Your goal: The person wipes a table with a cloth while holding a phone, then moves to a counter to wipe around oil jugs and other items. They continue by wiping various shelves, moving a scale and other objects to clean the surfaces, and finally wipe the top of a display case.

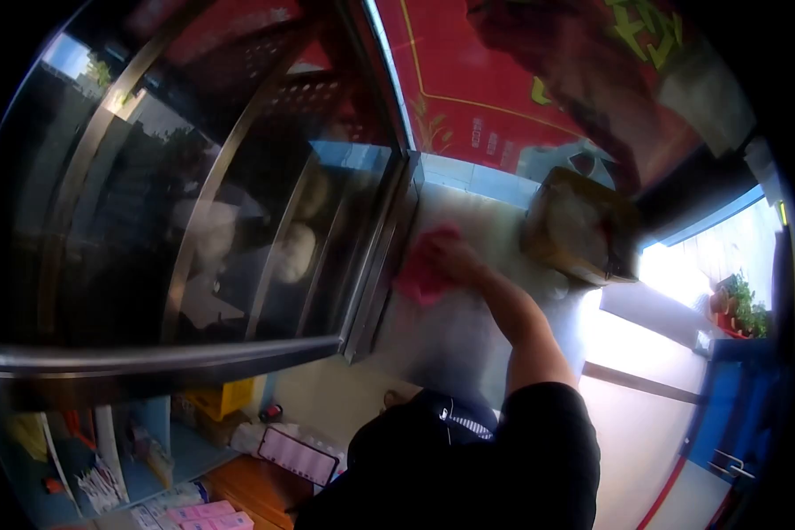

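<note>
A pink cloth point(422, 274) lies against the pale, smooth worktop point(477, 340), close to the metal edge of a large glass-fronted cabinet point(238, 194). Pressed onto the cloth is a hand point(455, 254), at the end of a bare forearm that comes from a black short sleeve at the lower right; it looks like my right hand. Its fingers are blurred and partly lost against the cloth, and they seem closed on it. My left hand does not show. Pale round items sit behind the cabinet's dark glass.
An open cardboard box point(583, 230) stands at the worktop's right end. Behind is a red printed banner point(486, 79). At the lower left are shelves point(141, 450) with small goods and a phone-like screen point(298, 455). A blue door point(733, 397) is at the right.
</note>
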The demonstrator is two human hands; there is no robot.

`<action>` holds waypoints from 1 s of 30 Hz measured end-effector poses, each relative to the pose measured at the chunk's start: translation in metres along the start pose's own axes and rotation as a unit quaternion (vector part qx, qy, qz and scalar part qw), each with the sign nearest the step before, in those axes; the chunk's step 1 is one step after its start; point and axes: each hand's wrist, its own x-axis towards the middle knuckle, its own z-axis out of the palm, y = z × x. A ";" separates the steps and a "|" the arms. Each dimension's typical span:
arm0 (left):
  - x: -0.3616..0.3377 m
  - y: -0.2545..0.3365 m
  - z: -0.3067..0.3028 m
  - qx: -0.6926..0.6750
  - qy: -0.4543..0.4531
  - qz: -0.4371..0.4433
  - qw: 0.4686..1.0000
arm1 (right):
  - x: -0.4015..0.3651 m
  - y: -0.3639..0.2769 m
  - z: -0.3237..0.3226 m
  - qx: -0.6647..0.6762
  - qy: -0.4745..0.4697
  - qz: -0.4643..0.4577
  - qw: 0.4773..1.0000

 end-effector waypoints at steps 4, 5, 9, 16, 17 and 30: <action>-0.018 -0.006 -0.028 0.045 0.086 0.013 0.995 | 0.025 0.094 0.002 -0.182 -0.040 0.293 0.938; -0.019 -0.005 -0.026 0.049 0.098 0.009 0.994 | 0.032 0.085 -0.021 -0.049 -0.026 0.435 0.899; -0.011 0.002 -0.017 0.074 0.102 0.004 0.992 | 0.014 0.052 -0.003 0.008 0.063 0.525 0.849; 0.017 0.013 0.001 0.143 0.039 -0.008 0.989 | -0.117 -0.050 -0.017 -0.001 -0.025 0.321 0.947; 0.024 0.012 0.003 0.155 0.020 -0.007 0.988 | -0.141 -0.075 -0.027 0.035 -0.036 0.294 0.954; 0.107 0.010 -0.045 0.046 -0.134 -0.223 0.964 | -0.176 -0.068 -0.030 0.100 -0.029 0.240 0.965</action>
